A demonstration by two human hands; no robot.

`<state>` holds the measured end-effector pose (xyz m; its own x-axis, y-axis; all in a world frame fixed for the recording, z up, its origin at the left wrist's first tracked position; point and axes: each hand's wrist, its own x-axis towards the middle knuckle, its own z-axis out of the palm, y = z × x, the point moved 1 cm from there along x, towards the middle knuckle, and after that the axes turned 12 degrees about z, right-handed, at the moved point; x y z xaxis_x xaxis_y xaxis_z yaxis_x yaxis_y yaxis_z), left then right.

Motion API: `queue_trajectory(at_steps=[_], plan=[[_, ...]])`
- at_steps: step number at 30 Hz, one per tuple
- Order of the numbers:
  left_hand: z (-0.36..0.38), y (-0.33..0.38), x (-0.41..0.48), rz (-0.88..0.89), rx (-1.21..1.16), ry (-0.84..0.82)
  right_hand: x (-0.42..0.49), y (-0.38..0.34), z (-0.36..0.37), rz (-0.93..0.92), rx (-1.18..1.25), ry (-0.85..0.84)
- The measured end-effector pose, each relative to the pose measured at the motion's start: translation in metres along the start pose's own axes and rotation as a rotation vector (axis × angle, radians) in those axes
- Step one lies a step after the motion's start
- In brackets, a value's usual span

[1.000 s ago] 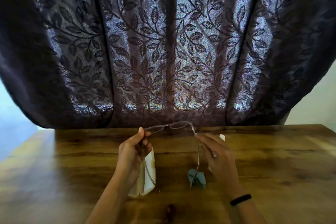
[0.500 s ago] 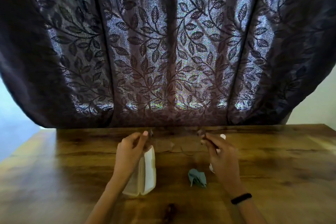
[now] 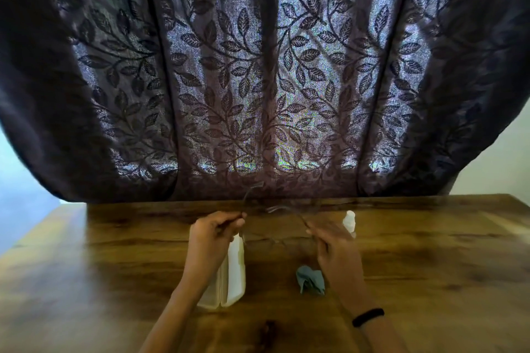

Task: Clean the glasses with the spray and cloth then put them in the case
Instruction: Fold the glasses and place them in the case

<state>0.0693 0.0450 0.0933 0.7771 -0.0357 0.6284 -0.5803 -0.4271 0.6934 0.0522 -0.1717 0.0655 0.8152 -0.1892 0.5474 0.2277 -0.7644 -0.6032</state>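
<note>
One glasses (image 3: pixel 262 242), one case (image 3: pixel 235 275), one cloth (image 3: pixel 311 282), one spray (image 3: pixel 349 222) — one table (image 3: pixel 430 266)

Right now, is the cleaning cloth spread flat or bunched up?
Bunched up: the cloth sits on the table as a crumpled lump with raised folds, not laid flat.

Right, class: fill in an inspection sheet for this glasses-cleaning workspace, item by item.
Surface: wooden table, grain showing.
Job's things: glasses blurred, held above the table; white case, crumpled cloth and spray bottle on the table.
Clutter: nothing seen.
Grip: left hand pinches the glasses; right hand, blurred, appears to hold their other side.
Cables: nothing seen.
Surroundings: leaf-patterned curtain behind the table; pale wall at right; black wristband on the right wrist.
</note>
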Motion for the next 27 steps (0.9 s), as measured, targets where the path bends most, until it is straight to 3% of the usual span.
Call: queue_trajectory(at_steps=[3, 5, 9, 12, 16, 21, 27], plan=[[0.000, 0.004, 0.001, 0.061, 0.035, 0.012, -0.005, -0.002, 0.005, -0.163, -0.147, -0.019], [-0.001, 0.005, 0.002, 0.071, 0.032, 0.031, -0.006, -0.002, 0.007, -0.161, -0.113, -0.024], [-0.003, 0.004, 0.000, 0.074, 0.027, 0.059, -0.002, 0.003, 0.008, 0.077, 0.126, 0.007], [-0.004, 0.000, -0.001, 0.066, 0.026, 0.068, -0.001, 0.007, 0.007, 0.231, 0.254, -0.071], [-0.001, 0.001, 0.000, 0.085, 0.040, 0.083, -0.002, 0.007, 0.005, 0.322, 0.371, -0.099], [0.002, 0.003, 0.000, 0.196, 0.168, -0.031, 0.000, 0.011, 0.007, 0.421, 0.489, -0.092], [0.010, -0.003, -0.007, 0.304, 0.427, -0.258, 0.001, 0.008, 0.012, 0.403, 0.506, -0.099]])
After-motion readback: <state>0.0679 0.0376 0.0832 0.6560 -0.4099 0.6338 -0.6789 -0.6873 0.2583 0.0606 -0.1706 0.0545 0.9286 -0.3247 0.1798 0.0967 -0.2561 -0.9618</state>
